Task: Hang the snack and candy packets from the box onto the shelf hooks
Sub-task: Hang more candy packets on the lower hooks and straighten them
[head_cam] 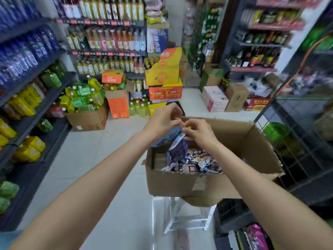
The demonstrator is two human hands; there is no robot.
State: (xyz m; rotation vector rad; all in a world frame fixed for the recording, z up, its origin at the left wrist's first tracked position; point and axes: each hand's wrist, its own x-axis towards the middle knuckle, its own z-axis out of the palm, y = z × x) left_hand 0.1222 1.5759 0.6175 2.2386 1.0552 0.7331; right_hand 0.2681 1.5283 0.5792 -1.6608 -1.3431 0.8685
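both hands meet just above the open cardboard box. the left hand has its fingers curled at the top edge of a blue packet, and the right hand pinches the top of a purple packet right beside it, so each grip is grasping a packet top. the two grips almost touch. from them the packets hang downward, long axes near vertical and tilted a little to the left, lower ends dipping into the box among the other snack packets. the wire rack stands to the right, nearer the right hand; its hooks are too blurred to pick out. the next move likely turns on separating the two tops, then swinging rightward.
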